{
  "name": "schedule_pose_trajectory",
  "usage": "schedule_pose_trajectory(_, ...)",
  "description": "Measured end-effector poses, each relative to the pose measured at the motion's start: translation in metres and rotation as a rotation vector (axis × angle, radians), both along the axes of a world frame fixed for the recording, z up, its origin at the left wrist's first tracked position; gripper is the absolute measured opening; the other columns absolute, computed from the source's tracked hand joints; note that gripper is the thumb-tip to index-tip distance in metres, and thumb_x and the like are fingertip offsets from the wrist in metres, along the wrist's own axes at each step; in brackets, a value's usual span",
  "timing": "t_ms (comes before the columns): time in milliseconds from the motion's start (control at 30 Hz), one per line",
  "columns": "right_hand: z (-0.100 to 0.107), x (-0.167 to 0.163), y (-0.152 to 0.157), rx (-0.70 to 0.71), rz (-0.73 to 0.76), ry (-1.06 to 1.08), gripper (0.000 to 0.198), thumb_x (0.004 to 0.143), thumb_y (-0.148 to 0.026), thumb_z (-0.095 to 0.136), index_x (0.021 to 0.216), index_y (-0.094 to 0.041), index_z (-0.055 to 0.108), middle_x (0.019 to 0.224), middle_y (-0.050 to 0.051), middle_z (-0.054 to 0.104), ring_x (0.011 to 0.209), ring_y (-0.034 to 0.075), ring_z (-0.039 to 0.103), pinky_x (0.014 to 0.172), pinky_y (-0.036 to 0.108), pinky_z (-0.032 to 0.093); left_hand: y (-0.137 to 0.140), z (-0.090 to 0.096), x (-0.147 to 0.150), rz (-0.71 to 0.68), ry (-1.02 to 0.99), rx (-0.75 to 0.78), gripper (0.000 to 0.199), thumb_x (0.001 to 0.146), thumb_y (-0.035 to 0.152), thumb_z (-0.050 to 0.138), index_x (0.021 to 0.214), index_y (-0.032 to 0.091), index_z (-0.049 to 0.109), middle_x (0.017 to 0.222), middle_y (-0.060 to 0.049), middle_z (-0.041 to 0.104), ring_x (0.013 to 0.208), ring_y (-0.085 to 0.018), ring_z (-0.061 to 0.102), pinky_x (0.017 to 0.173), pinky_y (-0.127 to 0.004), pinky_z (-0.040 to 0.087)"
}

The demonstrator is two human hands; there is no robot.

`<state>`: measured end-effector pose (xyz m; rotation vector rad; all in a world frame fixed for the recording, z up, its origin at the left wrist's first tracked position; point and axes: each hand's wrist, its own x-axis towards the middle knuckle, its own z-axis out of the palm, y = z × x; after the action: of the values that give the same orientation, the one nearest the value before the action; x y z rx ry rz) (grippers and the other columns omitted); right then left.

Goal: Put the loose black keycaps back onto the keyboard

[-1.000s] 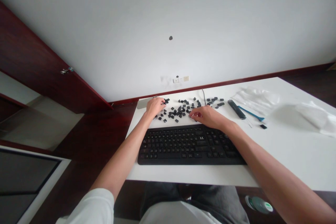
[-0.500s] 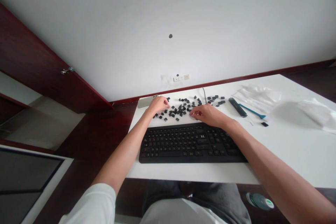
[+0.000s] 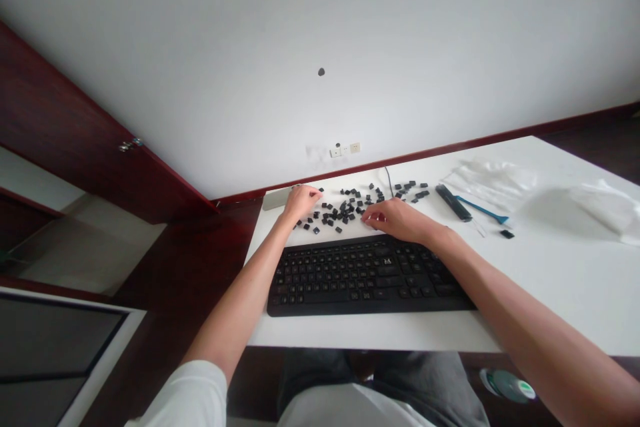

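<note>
A black keyboard (image 3: 325, 278) lies lengthwise along the front of the white table. Behind it is a loose scatter of small black keycaps (image 3: 345, 213). My left hand (image 3: 302, 200) is at the left end of the scatter, thumb and fingers pinched together close to one keycap; whatever is between the fingertips is too small to make out. Just above the keyboard's back edge, my right hand (image 3: 393, 217) rests with curled fingers, tips together at the right side of the pile. What it pinches, if anything, is hidden.
Right of the keycaps lie a dark brush-like strip (image 3: 453, 203), a blue pry tool (image 3: 483, 209) and a single black piece (image 3: 507, 234). Crumpled clear plastic (image 3: 493, 180) sits farther back. A cable (image 3: 389, 180) runs toward the wall. A bottle (image 3: 507, 385) stands below the table edge.
My left fingers have straightened slightly and reach a little more to the right over the keycaps. The right hand stays almost in place. The whole view has tilted slightly.
</note>
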<state>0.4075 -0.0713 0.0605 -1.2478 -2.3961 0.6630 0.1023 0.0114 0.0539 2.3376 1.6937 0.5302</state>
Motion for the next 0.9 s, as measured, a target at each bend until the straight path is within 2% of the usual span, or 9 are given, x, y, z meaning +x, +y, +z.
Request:
schedule_pose_trajectory(133, 0.000, 0.000, 0.000, -0.006, -0.002, 0.003, 0.028, 0.098, -0.031, 0.057, 0.107, -0.023, 0.082, 0.093, 0.007, 0.081, 0.086, 0.024, 0.074, 0.079, 0.032, 0.051, 0.006, 0.005, -0.007, 0.077, 0.030, 0.027, 0.021, 0.095, 0.031, 0.065, 0.096, 0.026, 0.085, 0.106, -0.004, 0.082, 0.102, -0.023, 0.073, 0.089, -0.030, 0.051)
schedule_pose_trajectory(233, 0.000, 0.000, -0.001, -0.006, 0.001, 0.001, 0.028, 0.098, -0.032, 0.057, 0.107, -0.023, 0.082, 0.094, 0.007, 0.081, 0.087, 0.025, 0.074, 0.080, 0.033, 0.051, 0.007, 0.005, -0.011, 0.104, 0.116, 0.036, 0.020, 0.094, 0.029, 0.068, 0.105, 0.027, 0.083, 0.105, -0.006, 0.081, 0.097, -0.023, 0.071, 0.085, -0.031, 0.051)
schedule_pose_trajectory(367, 0.001, 0.000, -0.001, -0.006, 0.004, -0.012, 0.028, 0.098, -0.032, 0.057, 0.108, -0.023, 0.082, 0.095, 0.007, 0.082, 0.086, 0.025, 0.075, 0.079, 0.033, 0.051, 0.005, 0.001, -0.008, 0.066, 0.187, 0.057, 0.023, 0.094, 0.030, 0.068, 0.112, 0.026, 0.082, 0.103, -0.006, 0.078, 0.092, -0.022, 0.069, 0.082, -0.030, 0.050)
schedule_pose_trajectory(633, -0.002, 0.000, 0.000, -0.009, 0.019, -0.009, 0.026, 0.094, -0.025, 0.059, 0.107, -0.023, 0.082, 0.092, 0.007, 0.081, 0.084, 0.024, 0.074, 0.078, 0.032, 0.051, 0.003, 0.004, 0.004, 0.055, 0.161, -0.027, 0.013, 0.086, 0.032, 0.077, 0.094, 0.025, 0.083, 0.094, -0.005, 0.080, 0.085, -0.021, 0.070, 0.076, -0.030, 0.049)
schedule_pose_trajectory(733, -0.003, 0.001, 0.000, -0.011, 0.027, -0.006, 0.025, 0.094, -0.024, 0.060, 0.106, -0.022, 0.082, 0.092, 0.007, 0.081, 0.082, 0.023, 0.074, 0.078, 0.032, 0.051, 0.003, 0.010, 0.008, 0.057, 0.198, -0.064, 0.013, 0.083, 0.030, 0.076, 0.092, 0.024, 0.084, 0.091, -0.006, 0.081, 0.082, -0.022, 0.071, 0.076, -0.031, 0.050)
schedule_pose_trajectory(900, -0.004, 0.001, 0.001, -0.004, 0.021, 0.005, 0.025, 0.094, -0.025, 0.059, 0.105, -0.023, 0.082, 0.091, 0.006, 0.080, 0.082, 0.023, 0.073, 0.077, 0.031, 0.050, 0.003, 0.014, 0.014, 0.019, 0.203, -0.044, 0.015, 0.081, 0.027, 0.073, 0.090, 0.023, 0.084, 0.088, -0.006, 0.082, 0.082, -0.024, 0.072, 0.077, -0.033, 0.051)
